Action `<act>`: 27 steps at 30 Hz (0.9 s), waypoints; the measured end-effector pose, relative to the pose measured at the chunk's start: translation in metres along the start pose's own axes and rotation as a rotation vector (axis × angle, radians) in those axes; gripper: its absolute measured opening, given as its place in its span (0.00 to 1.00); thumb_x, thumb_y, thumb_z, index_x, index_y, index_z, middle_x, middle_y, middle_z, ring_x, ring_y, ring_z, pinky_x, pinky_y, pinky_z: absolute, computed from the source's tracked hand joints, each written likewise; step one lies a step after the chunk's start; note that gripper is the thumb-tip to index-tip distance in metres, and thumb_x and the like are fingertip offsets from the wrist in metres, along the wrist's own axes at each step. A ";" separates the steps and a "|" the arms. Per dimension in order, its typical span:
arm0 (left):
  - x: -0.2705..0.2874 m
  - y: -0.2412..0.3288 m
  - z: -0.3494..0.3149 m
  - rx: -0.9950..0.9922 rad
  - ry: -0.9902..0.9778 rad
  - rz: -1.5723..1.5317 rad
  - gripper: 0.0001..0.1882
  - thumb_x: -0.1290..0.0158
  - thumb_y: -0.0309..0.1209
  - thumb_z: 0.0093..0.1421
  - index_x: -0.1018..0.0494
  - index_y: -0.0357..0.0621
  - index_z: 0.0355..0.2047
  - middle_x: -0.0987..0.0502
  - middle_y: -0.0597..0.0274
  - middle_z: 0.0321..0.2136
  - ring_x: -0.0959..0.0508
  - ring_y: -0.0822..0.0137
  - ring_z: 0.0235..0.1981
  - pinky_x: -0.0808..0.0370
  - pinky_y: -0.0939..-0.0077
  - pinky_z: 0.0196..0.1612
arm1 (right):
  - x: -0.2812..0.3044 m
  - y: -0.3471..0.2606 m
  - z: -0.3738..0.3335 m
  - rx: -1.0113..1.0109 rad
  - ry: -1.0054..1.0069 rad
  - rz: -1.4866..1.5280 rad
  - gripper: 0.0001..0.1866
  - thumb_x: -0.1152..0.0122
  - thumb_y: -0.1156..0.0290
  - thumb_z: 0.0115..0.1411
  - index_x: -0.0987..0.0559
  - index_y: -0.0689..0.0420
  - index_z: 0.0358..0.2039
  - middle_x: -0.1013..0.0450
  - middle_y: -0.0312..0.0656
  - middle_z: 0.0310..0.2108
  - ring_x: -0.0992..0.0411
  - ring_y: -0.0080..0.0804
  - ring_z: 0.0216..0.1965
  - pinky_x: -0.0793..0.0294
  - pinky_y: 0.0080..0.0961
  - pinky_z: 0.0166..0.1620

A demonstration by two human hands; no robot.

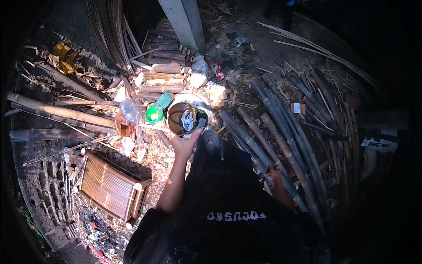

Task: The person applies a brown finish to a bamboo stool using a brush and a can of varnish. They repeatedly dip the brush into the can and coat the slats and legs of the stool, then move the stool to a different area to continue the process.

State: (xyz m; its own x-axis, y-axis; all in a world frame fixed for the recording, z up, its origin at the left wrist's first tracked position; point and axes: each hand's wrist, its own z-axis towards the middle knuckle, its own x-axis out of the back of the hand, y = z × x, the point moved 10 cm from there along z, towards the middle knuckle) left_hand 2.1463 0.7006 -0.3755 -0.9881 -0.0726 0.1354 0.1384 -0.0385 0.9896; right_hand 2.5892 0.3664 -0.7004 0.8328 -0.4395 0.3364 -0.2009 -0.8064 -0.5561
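My left hand (186,143) is closed on the near side of an open round can (175,119), thumb along its wall. Brown liquid shows inside the can, with a bright white glare on it. Beside it, to the left, stands a green plastic cup (154,115), with a green rectangular box (165,100) just behind. My right hand (273,172) is held low on the right, above dark bamboo poles (281,127). Its fingers are curled, and whatever they hold, if anything, is too small and dark to make out.
A small bamboo-slat bench (110,187) stands at the lower left. Cut bamboo lengths (169,68) are stacked near a concrete post (187,26). Long bamboo poles (61,112) reach in from the left. A clear plastic bag (130,109) and a brown container (123,125) lie near the cup.
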 end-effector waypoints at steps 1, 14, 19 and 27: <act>-0.014 -0.003 0.009 0.011 -0.004 -0.002 0.31 0.29 0.27 0.50 0.30 0.29 0.51 0.20 0.52 0.45 0.19 0.65 0.43 0.22 0.71 0.48 | 0.015 0.015 -0.004 -0.110 0.039 0.139 0.15 0.44 0.66 0.68 0.25 0.56 0.23 0.27 0.38 0.18 0.31 0.25 0.17 0.32 0.28 0.21; -0.233 -0.037 0.217 -0.092 -0.266 -0.161 0.38 0.27 0.27 0.47 0.34 0.34 0.55 0.22 0.53 0.47 0.21 0.65 0.46 0.25 0.71 0.52 | 0.049 0.034 0.089 0.002 0.420 0.811 0.22 0.49 0.49 0.70 0.22 0.54 0.30 0.24 0.38 0.23 0.33 0.22 0.16 0.41 0.20 0.16; -0.301 -0.026 0.342 -0.245 -0.323 -0.141 0.36 0.28 0.29 0.48 0.32 0.36 0.56 0.23 0.55 0.49 0.23 0.64 0.50 0.28 0.67 0.57 | -0.033 -0.086 0.242 0.374 0.503 1.023 0.21 0.46 0.48 0.69 0.22 0.55 0.35 0.25 0.38 0.24 0.27 0.29 0.24 0.24 0.28 0.30; -0.427 -0.065 0.545 -0.320 -0.452 -0.051 0.44 0.25 0.36 0.46 0.37 0.35 0.59 0.23 0.51 0.50 0.22 0.63 0.51 0.28 0.67 0.57 | -0.086 -0.378 0.418 0.395 0.705 0.510 0.23 0.45 0.51 0.69 0.21 0.61 0.43 0.22 0.42 0.36 0.25 0.33 0.36 0.26 0.32 0.40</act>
State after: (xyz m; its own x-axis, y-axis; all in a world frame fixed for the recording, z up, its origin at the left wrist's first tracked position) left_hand 2.5233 1.2776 -0.4714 -0.9144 0.3698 0.1649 0.0335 -0.3368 0.9410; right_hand 2.8094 0.8743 -0.8362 0.1646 -0.9424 0.2911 -0.1581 -0.3165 -0.9353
